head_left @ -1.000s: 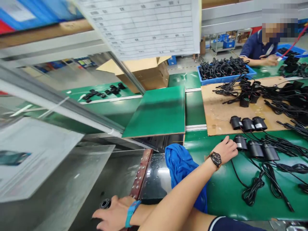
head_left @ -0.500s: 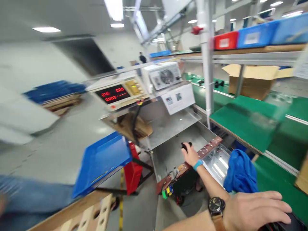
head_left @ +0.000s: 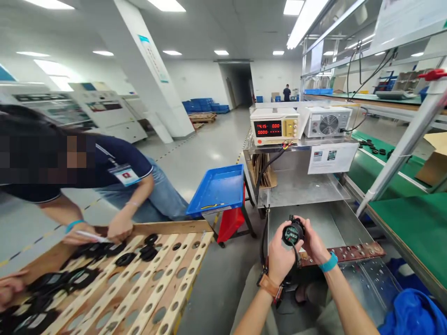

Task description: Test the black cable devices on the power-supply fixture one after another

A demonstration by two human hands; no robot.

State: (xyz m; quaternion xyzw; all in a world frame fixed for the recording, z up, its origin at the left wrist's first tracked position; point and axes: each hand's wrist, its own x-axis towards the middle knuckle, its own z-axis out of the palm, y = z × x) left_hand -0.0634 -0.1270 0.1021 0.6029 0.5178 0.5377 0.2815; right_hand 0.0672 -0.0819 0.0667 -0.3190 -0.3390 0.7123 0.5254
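Both my hands hold a small round black device (head_left: 292,232) with a greenish face, up in front of a metal test bench (head_left: 296,188). My left hand (head_left: 278,255), with a brown-strapped watch, wraps it from the left. My right hand (head_left: 313,242), with a blue wristband, closes on it from the right. A black cable (head_left: 262,242) hangs beside the device. Just behind my right hand lies a brown bar with holes (head_left: 349,253).
A power supply with red digits (head_left: 275,126) and a fan unit (head_left: 327,123) sit on the bench top. To the left stand a blue tray (head_left: 218,188) and a wooden rack with holes (head_left: 146,284), where a co-worker's hand (head_left: 119,227) handles black rings. Green conveyor (head_left: 408,223) at right, blue cloth (head_left: 415,311).
The view has swung left from the green table to the bench. My left hand left the black units on the table and joined my right hand on the round black device.
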